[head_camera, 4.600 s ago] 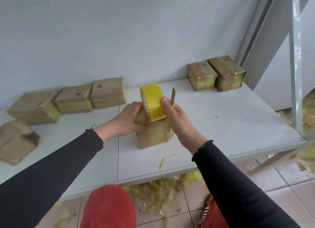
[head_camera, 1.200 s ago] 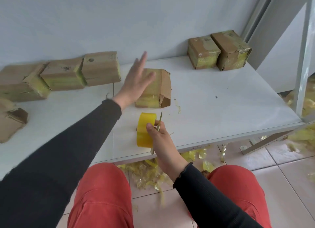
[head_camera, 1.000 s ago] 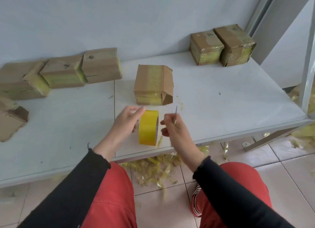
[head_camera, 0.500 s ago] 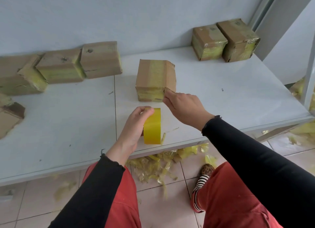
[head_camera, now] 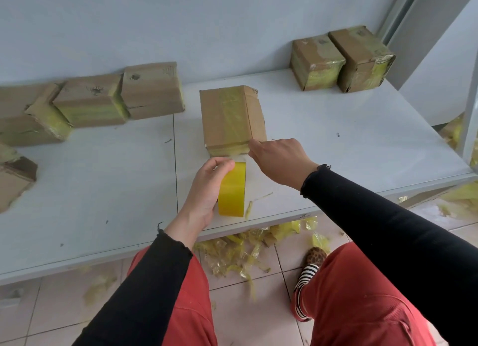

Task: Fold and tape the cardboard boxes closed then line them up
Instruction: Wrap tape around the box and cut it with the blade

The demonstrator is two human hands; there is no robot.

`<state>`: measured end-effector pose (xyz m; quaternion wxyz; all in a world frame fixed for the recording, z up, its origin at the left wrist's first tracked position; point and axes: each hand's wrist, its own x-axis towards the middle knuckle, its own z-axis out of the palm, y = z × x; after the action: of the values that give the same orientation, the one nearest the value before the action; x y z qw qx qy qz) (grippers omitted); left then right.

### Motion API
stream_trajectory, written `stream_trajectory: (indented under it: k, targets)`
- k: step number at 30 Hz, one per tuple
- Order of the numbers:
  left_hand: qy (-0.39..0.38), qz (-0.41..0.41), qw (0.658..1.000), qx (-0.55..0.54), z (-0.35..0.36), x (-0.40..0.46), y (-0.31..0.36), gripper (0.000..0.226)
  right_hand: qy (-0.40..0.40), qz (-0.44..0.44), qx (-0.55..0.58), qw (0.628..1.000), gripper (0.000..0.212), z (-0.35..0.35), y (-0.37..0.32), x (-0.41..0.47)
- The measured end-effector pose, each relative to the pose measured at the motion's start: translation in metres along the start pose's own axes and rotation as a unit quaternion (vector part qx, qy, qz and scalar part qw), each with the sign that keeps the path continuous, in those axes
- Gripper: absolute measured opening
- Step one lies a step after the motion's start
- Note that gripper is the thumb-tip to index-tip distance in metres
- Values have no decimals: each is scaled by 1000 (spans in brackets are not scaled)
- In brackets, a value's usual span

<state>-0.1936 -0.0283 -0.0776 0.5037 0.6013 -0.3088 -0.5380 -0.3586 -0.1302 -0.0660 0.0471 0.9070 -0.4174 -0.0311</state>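
A: So, where's the box being worked on?

B: The cardboard box (head_camera: 231, 119) lies on the white table (head_camera: 336, 144), out in the middle, with yellowish tape over its top and near edge. The right hand (head_camera: 280, 160) has its fingertips pinched at the box's near right corner; whether it is pinching tape or the cardboard edge, I cannot tell.

A: And the left hand (head_camera: 208, 188)?

B: Its fingers are curled over the top of the yellow tape roll (head_camera: 232, 189), which stands on edge just in front of the box.

A: Other boxes?

B: Two taped boxes (head_camera: 341, 61) sit side by side at the far right by the wall, and a row of boxes (head_camera: 103, 100) stands at the far left. Yellow tape scraps (head_camera: 240, 252) litter the tiled floor
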Motion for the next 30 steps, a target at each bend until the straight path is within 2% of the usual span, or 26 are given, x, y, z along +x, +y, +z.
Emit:
stream_trajectory:
  k: [4,7,9,11,13,14,17,21,24,26,28,30]
  targets:
    - [-5,-10,1000,-13,0,-1,2,8,-35,-7,-33,999,30,-4,5,5]
    - [-6,-15,999,-27,-3,-4,2,8,-92,29,-34,995,28,-5,18,-3]
    - [-6,-17,999,-36,-6,-4,3,10,-58,65,23,996,28,-13,25,-7]
    - [-12,-27,999,-45,-4,-5,5,12,18,83,135,987,34,-26,23,-2]
    - [-11,-33,998,-46,-2,-5,6,13,48,48,212,975,32,-35,14,8]
    - [-12,-35,998,-42,-2,-6,7,14,34,26,208,977,30,-34,9,13]
    - [-14,-48,999,-15,-10,-6,8,18,-16,11,172,985,42,-19,1,19]
    - [-80,-67,994,31,-15,-20,5,15,-22,14,186,982,41,-19,2,27]
    - [-110,-8,993,52,-8,-34,8,25,-21,8,323,946,43,-25,16,18]
    - [-127,54,989,55,-6,-42,13,30,33,33,434,900,40,-24,29,0]
    - [-147,88,984,47,-2,-48,16,34,61,75,502,859,26,-19,36,-21]
    - [-163,99,981,45,4,-52,15,35,46,99,574,812,17,-16,35,-44]
